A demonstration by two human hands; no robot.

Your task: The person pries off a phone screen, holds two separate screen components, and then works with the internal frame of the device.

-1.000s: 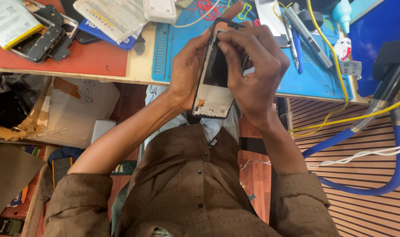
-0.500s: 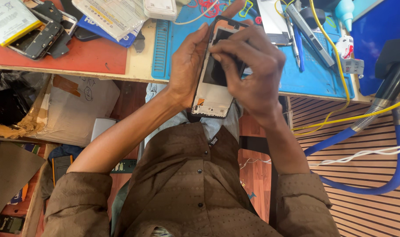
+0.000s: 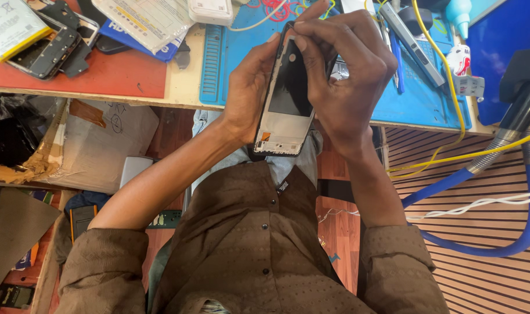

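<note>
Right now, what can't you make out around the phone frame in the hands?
Head view only:
- Top end of the phone frame: covered by right hand fingertips.
- Frame's left edge and back: behind left hand.
- Blue mat under the hands: blocked by both.
- Battery: cut by the left picture edge.

Cluttered workbench with blue mat and red mat above reddish wooden floor.
</note>
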